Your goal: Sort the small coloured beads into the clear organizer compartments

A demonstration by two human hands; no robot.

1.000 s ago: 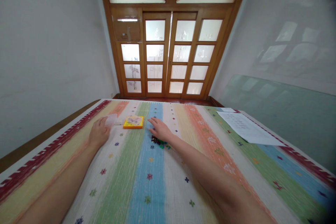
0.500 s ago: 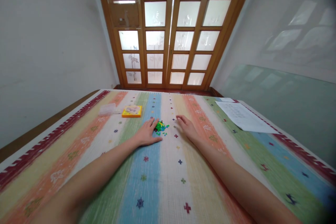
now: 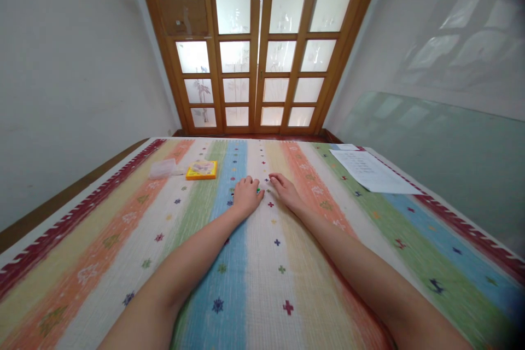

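Before wooden doors (image 3: pixel 266 74), I see, in the head view, a tabletop (image 3: pixel 262 284) covered with striped cloth. Half a second ago the small pieces (image 3: pixel 258 190) lay visible beside the left hand (image 3: pixel 247 195); now it covers most of them, with bent fingers, and I cannot tell if it grips any. The right hand (image 3: pixel 285 190) is near, half open, nothing visible inside. Farther left, a yellow box (image 3: pixel 201 170) and a clear container (image 3: pixel 163 168) lie apart from both hands; their contents I cannot tell.
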